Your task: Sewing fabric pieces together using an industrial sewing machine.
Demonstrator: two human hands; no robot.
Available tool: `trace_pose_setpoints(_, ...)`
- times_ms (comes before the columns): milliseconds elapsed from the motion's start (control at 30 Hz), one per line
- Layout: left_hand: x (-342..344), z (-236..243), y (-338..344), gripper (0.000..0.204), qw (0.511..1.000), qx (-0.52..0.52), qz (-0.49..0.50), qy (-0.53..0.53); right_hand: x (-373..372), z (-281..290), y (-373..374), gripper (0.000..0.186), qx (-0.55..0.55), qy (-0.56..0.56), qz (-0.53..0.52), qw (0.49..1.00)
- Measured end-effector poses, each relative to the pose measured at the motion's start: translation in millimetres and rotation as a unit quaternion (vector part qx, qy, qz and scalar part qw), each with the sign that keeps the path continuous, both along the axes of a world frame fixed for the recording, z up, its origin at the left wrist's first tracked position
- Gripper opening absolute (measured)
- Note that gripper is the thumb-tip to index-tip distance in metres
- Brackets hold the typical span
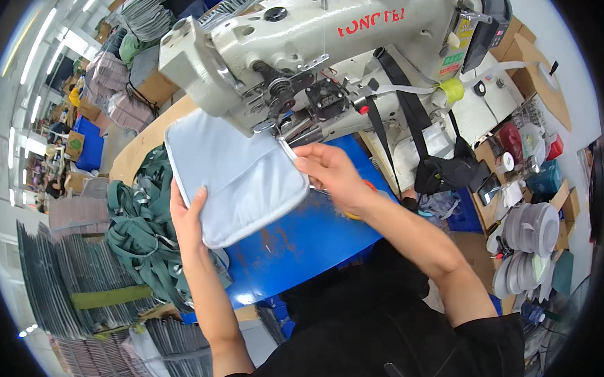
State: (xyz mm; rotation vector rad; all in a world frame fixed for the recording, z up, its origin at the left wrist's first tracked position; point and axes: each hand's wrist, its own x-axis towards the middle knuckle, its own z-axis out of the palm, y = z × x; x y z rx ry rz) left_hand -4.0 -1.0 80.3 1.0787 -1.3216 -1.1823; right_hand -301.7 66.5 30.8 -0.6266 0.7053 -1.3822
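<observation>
Fingers of the right hand pinched shut on the right edge of a pale grey padded fabric panel, at the spot where a thin white binding strip runs up into the needle area of the sewing machine. Left hand spread flat and open under and along the panel's lower left edge, thumb lying on top of the fabric, the rest of the fingers hidden beneath; it supports rather than grips.

Panel: rounded corners, piped rim, lying tilted on the blue work surface, its upper edge tucked beneath the machine head. Machine: off-white, industrial, red lettering on the arm. Black webbing straps hang down across its front to a black buckle piece.

Left of the left forearm, a heap of dark green webbing with metal rings lies on the table. Beyond it, stacks of grey cut pieces. Well to the right, rolls of white tape and small boxes of clutter; contents too small to tell.
</observation>
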Motion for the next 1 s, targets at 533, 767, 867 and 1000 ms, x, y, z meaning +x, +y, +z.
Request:
trace_pose_setpoints(533, -9.1, -8.2, -2.9, 0.067, 0.998, 0.022, 0.003, 0.056, -466.3, 226.2, -25.4, 0.063, 0.110, 0.548, -0.401, 0.726)
trace_pose_setpoints(767, 51.6, -78.6, 32.7, 0.070, 0.993, 0.055, 0.053, 0.086, -405.5, 112.5, 47.7, 0.055, -0.107, 0.663, -0.547, 0.499)
trace_pose_setpoints(867, 87.8, -137.3, 57.4, 0.071, 0.981, 0.112, 0.096, 0.122, -205.2, 5.4, 83.6, 0.029, -0.063, 0.579, -0.517, 0.627)
trace_pose_setpoints(1000, 79.1, -156.7, 76.1, 0.068, 0.968, 0.145, 0.085, 0.186, -53.6, -64.6, 97.2, 0.054, -0.137, 0.748, -0.045, 0.648)
